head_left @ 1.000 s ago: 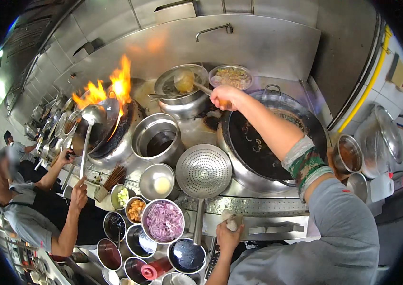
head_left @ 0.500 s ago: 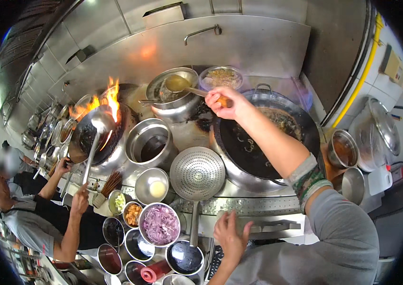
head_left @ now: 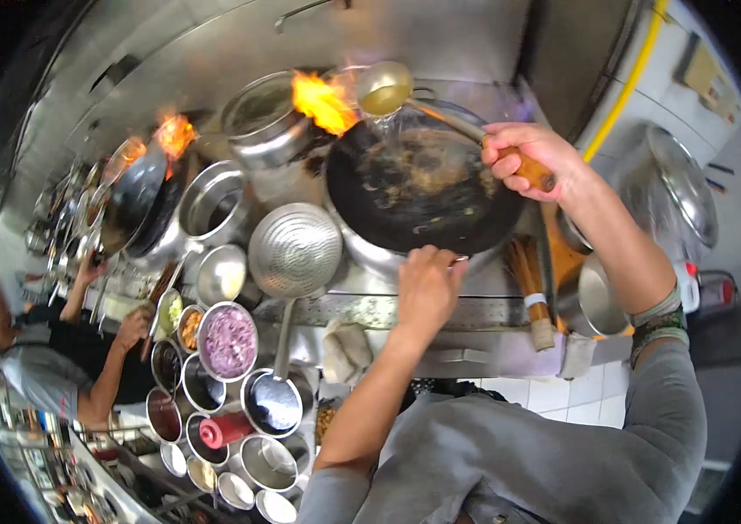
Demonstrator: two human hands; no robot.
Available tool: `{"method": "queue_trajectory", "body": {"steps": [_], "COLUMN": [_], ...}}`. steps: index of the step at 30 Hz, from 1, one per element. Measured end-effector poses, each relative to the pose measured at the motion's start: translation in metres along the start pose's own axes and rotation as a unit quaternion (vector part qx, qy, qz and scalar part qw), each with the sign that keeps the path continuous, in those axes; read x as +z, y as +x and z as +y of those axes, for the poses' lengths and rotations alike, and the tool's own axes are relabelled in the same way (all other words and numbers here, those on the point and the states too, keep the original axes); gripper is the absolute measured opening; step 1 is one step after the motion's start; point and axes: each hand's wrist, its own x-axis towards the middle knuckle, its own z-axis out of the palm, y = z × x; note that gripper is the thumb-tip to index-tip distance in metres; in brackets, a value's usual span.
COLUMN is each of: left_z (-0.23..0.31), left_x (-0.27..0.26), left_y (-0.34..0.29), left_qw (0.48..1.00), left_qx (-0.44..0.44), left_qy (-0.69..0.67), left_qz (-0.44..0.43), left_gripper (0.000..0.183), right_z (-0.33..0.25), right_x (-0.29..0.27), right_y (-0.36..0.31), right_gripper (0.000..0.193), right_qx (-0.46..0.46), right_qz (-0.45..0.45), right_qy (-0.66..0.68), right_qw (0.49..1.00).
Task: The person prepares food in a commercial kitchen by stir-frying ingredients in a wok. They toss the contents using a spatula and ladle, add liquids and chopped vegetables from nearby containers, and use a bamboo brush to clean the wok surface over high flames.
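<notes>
R hand [head_left: 523, 162] wrapped round ladle [head_left: 449, 120], gripped far back prob. to clear flame [head_left: 322, 103]; L hand [head_left: 430, 288] at near rim of wok [head_left: 363, 201], can't tell if pinching.

The person wore a loose grey shirt [head_left: 554, 454], creased across the front. Up the arm from the bare right grip [head_left: 523, 159], past the forearm, the right sleeve [head_left: 672, 393] was grey and met a mottled dark green band [head_left: 660, 327] with grey-green edging. Up from the bare left grip [head_left: 428, 293], the left sleeve [head_left: 334, 496] was plain grey.
</notes>
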Motion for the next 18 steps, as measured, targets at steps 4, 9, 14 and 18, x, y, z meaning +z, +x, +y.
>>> {"method": "queue_trajectory", "body": {"steps": [4,9,14,18], "left_z": [0.009,0.0,-0.002,-0.129], "left_x": [0.007,0.008,-0.032,-0.149], "left_y": [-0.002,0.0,-0.004,-0.022], "left_qw": [0.999,0.999,0.993,0.948], "left_qx": [0.011,0.019,0.026,-0.133], "left_qy": [-0.011,-0.008,0.048,0.199], "left_qz": [0.041,0.039,0.1,0.211], "left_gripper": [0.011,0.012,0.02,0.016], "right_z": [0.003,-0.014,0.0,0.0], "right_x": [-0.053,-0.065,-0.056,-0.011], "right_y": [-0.038,-0.076,-0.043,0.027], "right_gripper": [0.059,0.062,0.063,0.063], "right_qx": [-0.013,-0.045,-0.247,-0.153], "right_qz": [0.069,0.063,0.061,0.007], "right_qy": [-0.143,-0.46,-0.582,-0.389], "right_qw": [0.987,0.885,0.772,0.908]}}
